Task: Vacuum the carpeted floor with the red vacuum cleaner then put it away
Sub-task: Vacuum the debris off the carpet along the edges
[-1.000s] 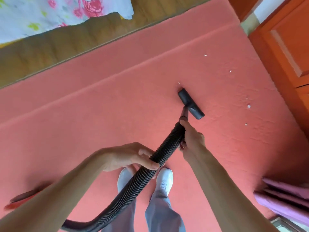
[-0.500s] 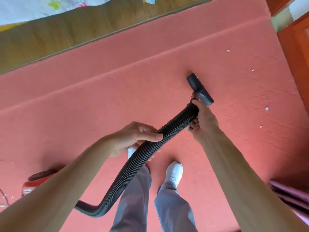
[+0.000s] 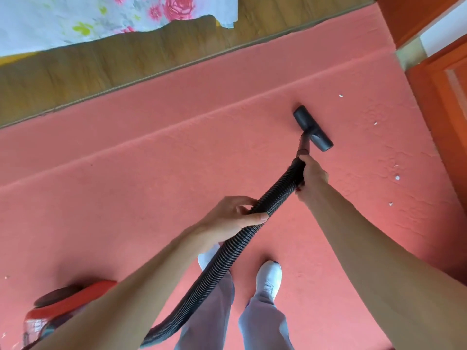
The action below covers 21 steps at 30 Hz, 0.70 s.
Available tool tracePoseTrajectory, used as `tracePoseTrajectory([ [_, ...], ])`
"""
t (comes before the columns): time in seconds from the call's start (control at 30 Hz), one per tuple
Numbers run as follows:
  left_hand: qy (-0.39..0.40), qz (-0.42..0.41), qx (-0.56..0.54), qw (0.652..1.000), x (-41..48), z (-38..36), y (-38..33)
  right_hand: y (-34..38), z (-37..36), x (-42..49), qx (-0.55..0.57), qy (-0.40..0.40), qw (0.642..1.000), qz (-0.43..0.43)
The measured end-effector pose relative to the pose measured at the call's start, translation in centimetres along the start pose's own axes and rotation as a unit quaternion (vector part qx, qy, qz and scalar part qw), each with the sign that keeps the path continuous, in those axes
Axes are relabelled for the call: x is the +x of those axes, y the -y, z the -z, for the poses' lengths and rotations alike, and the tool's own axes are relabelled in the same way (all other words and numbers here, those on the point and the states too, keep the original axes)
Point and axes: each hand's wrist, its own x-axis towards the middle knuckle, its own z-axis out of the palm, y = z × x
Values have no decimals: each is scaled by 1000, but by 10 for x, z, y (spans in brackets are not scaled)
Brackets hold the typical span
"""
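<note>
A salmon-red carpet (image 3: pixel 126 198) covers the floor, with a long raised ridge (image 3: pixel 202 122) running slantwise across it. Along its far edge stands a brown wooden board (image 3: pixel 126 61), and a white cloth printed with pink flowers (image 3: pixel 101 18) hangs over the top of that board. Orange wooden panelling (image 3: pixel 444 97) rises at the right. A few white scraps (image 3: pixel 397 177) lie scattered on the carpet near that panelling, to the right of the black nozzle (image 3: pixel 312 128), which sits flat on the pile just past the ridge. A short tube leads back from the nozzle to the ribbed black hose (image 3: pixel 222 261). The right hand (image 3: pixel 312 176) grips the hose at its front end, fingers wrapped round it and mostly hidden behind the back of the hand. The left hand (image 3: pixel 232 218) holds the hose further back, thumb laid over the top and the fingers curled round it. From there the hose drops between the arms, crosses in front of the grey trousers (image 3: pixel 262 322) and white shoes (image 3: pixel 269 274), and bends away towards the lower left. The red vacuum cleaner (image 3: pixel 73 301) rests on the carpet at the lower left, well apart from both hands and partly hidden by the left forearm.
</note>
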Motion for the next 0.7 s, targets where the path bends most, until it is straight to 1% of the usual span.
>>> tracePoseTrajectory([
  [0.1,23,-10,4,1000,0,7,-16,12,15,-5,25,12,1000,3],
  [0.17,63,-17,-1,998,-6,12,-26,15,28,-9,20,22,1000,-4],
  [0.23,98,-22,22,995,-9,13,-34,14,40,-9,14,31,999,-10],
  [0.3,108,-21,34,993,-6,10,-42,16,45,-4,7,41,999,-10],
  [0.37,90,-16,31,995,4,7,-47,25,41,5,-6,38,999,-7],
  [0.6,-42,-17,19,999,56,-36,-70,83,26,53,-41,29,999,-14],
  [0.7,-62,-19,0,998,69,-57,-101,119,34,62,-34,20,999,-12],
])
